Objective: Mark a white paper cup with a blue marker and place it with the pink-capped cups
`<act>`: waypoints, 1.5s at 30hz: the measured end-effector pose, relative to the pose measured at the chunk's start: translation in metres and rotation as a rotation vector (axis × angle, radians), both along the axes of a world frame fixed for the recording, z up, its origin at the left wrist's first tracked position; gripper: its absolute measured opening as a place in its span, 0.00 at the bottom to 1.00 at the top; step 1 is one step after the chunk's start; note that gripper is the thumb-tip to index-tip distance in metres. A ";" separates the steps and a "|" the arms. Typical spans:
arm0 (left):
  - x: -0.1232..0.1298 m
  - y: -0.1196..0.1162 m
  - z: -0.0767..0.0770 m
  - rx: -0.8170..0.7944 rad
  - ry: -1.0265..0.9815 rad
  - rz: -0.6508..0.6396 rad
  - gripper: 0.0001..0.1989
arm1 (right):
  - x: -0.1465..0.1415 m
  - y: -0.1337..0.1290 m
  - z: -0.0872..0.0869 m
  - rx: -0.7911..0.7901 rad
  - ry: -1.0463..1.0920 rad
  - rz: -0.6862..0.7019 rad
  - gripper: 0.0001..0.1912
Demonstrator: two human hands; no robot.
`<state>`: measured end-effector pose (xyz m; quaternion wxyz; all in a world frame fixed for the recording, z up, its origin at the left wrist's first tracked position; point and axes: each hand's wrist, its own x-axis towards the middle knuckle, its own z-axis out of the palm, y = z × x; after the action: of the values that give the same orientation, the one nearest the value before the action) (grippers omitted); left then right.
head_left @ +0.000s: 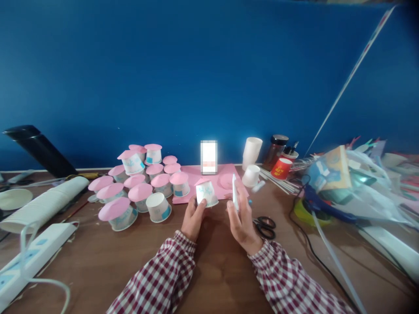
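My left hand is closed round the side of a white paper cup with a faint blue print, a little pink showing at its top. A thin white object, seen nearly edge-on, is held upright between the thumb and fingers of my right hand; its kind I cannot make out. Behind both hands lies a pink paper sheet with a pink paper disc on it. Left of my left hand, a bare upturned paper cup stands beside several cups topped with pink cones.
Black scissors lie right of my right hand. A stack of white cups, a red cup and a dark jar stand behind. A power strip lies left; plastic bags and cables are right.
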<state>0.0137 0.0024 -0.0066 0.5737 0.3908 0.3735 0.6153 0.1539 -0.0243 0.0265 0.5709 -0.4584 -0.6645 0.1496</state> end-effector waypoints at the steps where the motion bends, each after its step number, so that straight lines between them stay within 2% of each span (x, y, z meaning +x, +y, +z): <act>1: 0.000 0.000 0.001 -0.015 -0.036 -0.017 0.18 | 0.000 0.002 -0.001 -0.010 0.008 -0.008 0.27; 8: -0.003 0.003 0.006 -0.099 -0.239 -0.015 0.19 | -0.004 0.005 -0.009 -0.022 0.068 -0.027 0.27; 20: -0.003 -0.001 0.010 -0.049 -0.140 -0.031 0.22 | -0.008 0.007 -0.012 -0.100 0.149 -0.022 0.13; 27: -0.008 0.006 0.006 0.111 0.013 0.009 0.24 | -0.009 0.010 -0.013 -0.063 0.252 0.004 0.12; 33: -0.013 0.008 0.001 0.153 0.282 0.177 0.27 | -0.008 0.010 -0.016 -0.021 0.203 -0.044 0.13; 37: -0.016 0.005 0.003 0.197 0.435 0.302 0.28 | -0.013 0.008 -0.018 -0.008 0.147 -0.056 0.13; 43: -0.015 -0.001 0.007 0.201 0.556 0.278 0.28 | -0.019 0.006 -0.021 -0.009 0.159 -0.093 0.12; 45: -0.015 -0.004 0.007 0.189 0.664 0.291 0.28 | -0.019 0.008 -0.023 -0.032 0.195 -0.091 0.12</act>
<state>-0.0016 -0.0017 0.0001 0.2891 0.5633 0.5325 0.5618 0.1348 -0.0164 0.0038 0.6317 -0.4806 -0.5817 0.1779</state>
